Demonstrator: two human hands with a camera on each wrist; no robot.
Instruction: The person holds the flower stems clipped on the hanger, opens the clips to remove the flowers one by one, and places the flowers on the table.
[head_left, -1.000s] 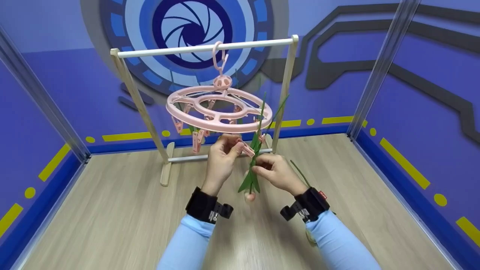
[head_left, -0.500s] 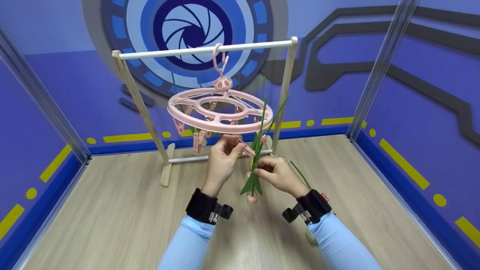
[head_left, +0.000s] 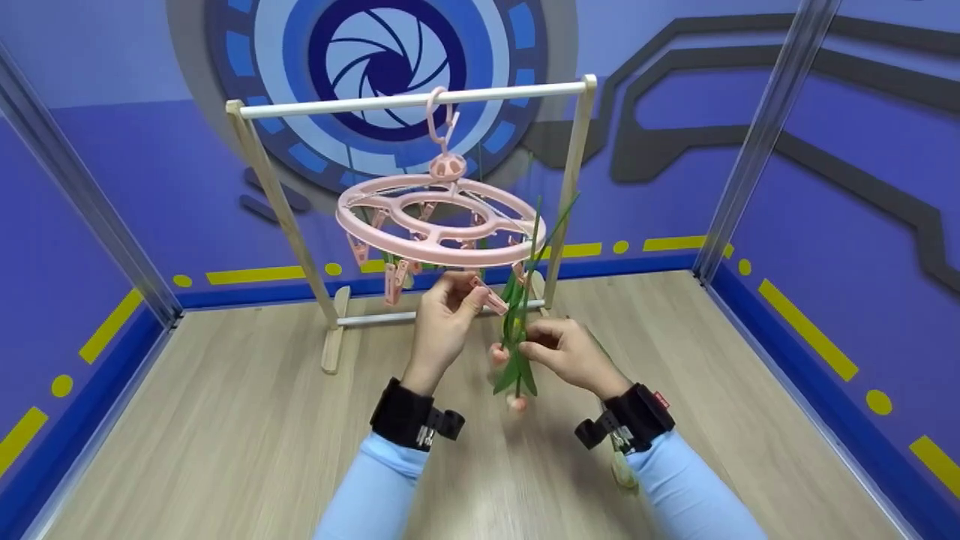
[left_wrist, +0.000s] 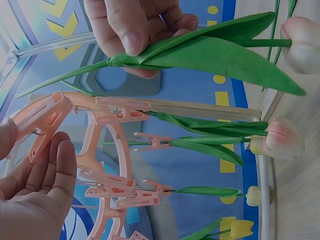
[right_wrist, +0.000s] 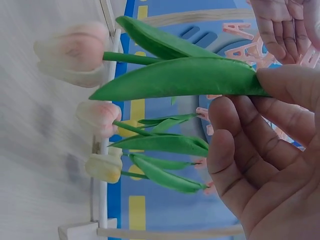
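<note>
My left hand pinches a pink clothespin under the front of a round pink clip hanger. My right hand holds an artificial tulip between thumb and fingers, where its green leaves meet the stem. The tulip hangs head down, its pale pink bloom lowest and its stem rising past the hanger's right rim. In the left wrist view, a gap separates this tulip from the pinched clothespin. Behind it, another pink tulip hangs from a clip.
The hanger hooks onto a white rod of a wooden stand. More tulips, including a yellow one, hang at the back. Another tulip lies on the table by my right forearm. Patterned walls enclose the table.
My right hand has moved a little to the right and down with the tulip, away from the clothespin. My left hand stays on the clothespin.
</note>
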